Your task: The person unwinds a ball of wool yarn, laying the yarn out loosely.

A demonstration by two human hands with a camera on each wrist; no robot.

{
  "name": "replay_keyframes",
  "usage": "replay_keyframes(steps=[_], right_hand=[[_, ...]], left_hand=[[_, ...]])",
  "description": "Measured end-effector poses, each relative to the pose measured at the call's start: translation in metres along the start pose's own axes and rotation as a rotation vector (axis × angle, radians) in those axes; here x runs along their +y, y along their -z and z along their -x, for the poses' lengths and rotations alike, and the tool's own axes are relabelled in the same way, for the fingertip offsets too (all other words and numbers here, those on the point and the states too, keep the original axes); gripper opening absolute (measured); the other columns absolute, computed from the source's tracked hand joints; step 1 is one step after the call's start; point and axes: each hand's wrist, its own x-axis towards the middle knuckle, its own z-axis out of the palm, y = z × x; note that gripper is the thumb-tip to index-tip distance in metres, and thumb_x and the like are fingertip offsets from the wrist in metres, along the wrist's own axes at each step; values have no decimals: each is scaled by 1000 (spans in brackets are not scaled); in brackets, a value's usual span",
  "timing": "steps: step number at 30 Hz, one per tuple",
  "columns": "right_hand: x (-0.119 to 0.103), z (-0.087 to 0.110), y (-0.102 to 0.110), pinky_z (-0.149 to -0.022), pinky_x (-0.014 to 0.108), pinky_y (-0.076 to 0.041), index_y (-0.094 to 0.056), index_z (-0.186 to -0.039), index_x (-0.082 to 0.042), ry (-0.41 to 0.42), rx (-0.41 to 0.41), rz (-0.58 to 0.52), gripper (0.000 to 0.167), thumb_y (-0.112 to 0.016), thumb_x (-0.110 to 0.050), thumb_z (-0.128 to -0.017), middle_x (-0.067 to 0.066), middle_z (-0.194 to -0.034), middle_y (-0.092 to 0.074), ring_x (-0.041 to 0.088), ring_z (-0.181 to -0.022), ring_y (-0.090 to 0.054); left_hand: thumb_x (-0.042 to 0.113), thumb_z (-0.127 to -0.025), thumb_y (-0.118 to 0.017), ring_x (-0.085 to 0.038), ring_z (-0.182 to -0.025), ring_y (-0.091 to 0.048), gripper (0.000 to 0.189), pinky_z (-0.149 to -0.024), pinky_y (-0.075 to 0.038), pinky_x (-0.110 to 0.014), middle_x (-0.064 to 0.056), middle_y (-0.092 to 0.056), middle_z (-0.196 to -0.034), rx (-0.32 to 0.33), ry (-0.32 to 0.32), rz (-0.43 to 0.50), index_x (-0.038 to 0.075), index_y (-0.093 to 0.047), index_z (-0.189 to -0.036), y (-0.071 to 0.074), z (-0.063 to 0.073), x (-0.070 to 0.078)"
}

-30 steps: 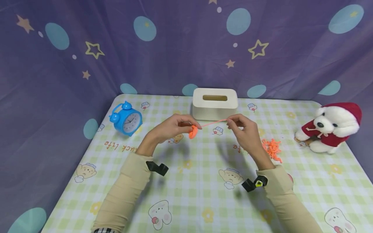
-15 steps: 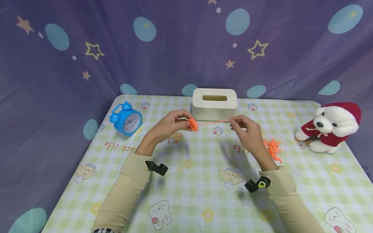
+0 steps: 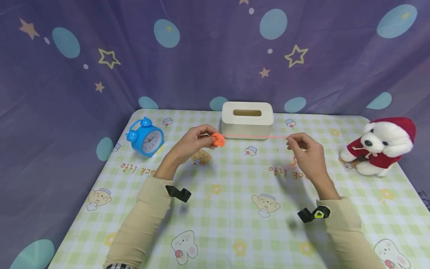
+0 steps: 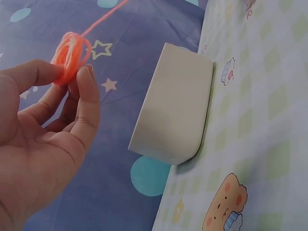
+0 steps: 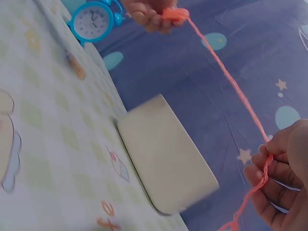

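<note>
Between thumb and fingers, my left hand (image 3: 195, 143) pinches a small wound coil of orange yarn (image 4: 70, 57); its loops show clearly in the left wrist view. A single strand (image 5: 231, 79) runs from the coil, stretched nearly straight in front of the tissue box, to my right hand (image 3: 308, 155). There my thumb and fingertips pinch the strand, as the right wrist view shows. Past the right fingers the yarn hangs slack and curls downward. In the head view only a bit of this loose yarn (image 3: 294, 161) shows beside the right hand, which hides the rest.
A cream tissue box (image 3: 246, 129) stands at the back of the checked tablecloth (image 3: 235, 224). At the left is a blue alarm clock (image 3: 146, 138). A white plush bear (image 3: 379, 147) in red sits at the right. A purple starred curtain (image 3: 208, 56) hangs behind.
My right hand has moved right, lengthening the strand between the hands. The left hand has shifted slightly left and up with the coil. The loose orange pile is now mostly hidden.
</note>
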Motion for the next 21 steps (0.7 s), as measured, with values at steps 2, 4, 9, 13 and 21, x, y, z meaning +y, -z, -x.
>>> replay_keyframes(steps=[2,4,9,13,21], right_hand=[[3,1,6,-65,13,-44,-70,-100,-13,-16,18,6,21,-60,-31,-95,-10,-81,-66,2,-71,-62],[5,1,11,-64,13,-44,-70,-101,-14,-27,35,13,21,-61,-31,-95,-18,-79,-64,0,-71,-61],[9,2,20,-59,12,-42,-70,-102,-13,-33,66,24,20,-61,-29,-94,-21,-78,-62,-1,-71,-61],[12,3,26,-57,12,-41,-70,-102,-11,-42,93,25,20,-62,-27,-94,-17,-78,-63,-1,-71,-61],[17,1,33,-51,12,-38,-69,-100,-6,-37,170,-9,17,-63,-21,-94,-17,-73,-63,-6,-65,-58]], left_hand=[[12,-97,-54,-24,-93,-64,18,-88,-54,-41,-10,-62,-107,-13,-12,-3,1,-57,-111,0,1,0],[13,-98,-54,-21,-93,-64,18,-89,-54,-41,-10,-61,-106,-29,-29,-4,1,-57,-110,1,1,0],[12,-98,-54,-24,-93,-63,18,-89,-53,-41,-8,-63,-99,-41,-44,-5,1,-57,-111,0,1,-1],[11,-97,-55,-29,-94,-63,20,-87,-54,-41,-8,-64,-101,-30,-27,-2,2,-57,-115,0,-1,-2],[9,-94,-59,-30,-95,-64,21,-84,-55,-38,-8,-63,-105,9,-15,5,3,-56,-114,3,0,-1]])
